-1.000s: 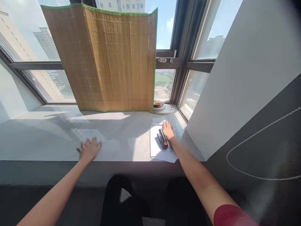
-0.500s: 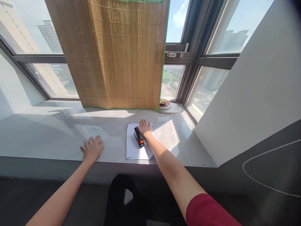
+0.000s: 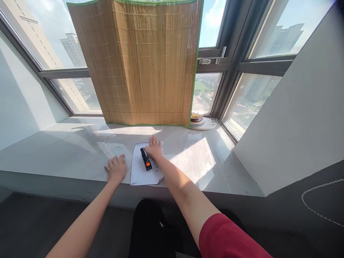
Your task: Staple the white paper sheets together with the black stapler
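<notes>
My right hand (image 3: 154,148) lies flat with fingers stretched over the upper right of some white paper sheets (image 3: 137,173). On the paper, just left of that hand, rests a black stapler (image 3: 144,156) with an orange part at its near end. My thumb is close to its far end; whether it touches I cannot tell. Dark writing shows on the paper right of the stapler. Resting on the grey sill (image 3: 67,154) to the left, my left hand (image 3: 116,168) has its fingers spread and holds nothing. A gap separates it from the paper.
A bamboo blind (image 3: 150,68) with green edging hangs in front of the window. Stacked plates (image 3: 198,122) stand in the sill's back right corner. White walls flank the sill, and a beaded cord (image 3: 313,211) hangs at the right.
The paper and stapler have slid left along the sill with my right hand. My left hand stays about where it was on the sill. The camera view has turned slightly left.
</notes>
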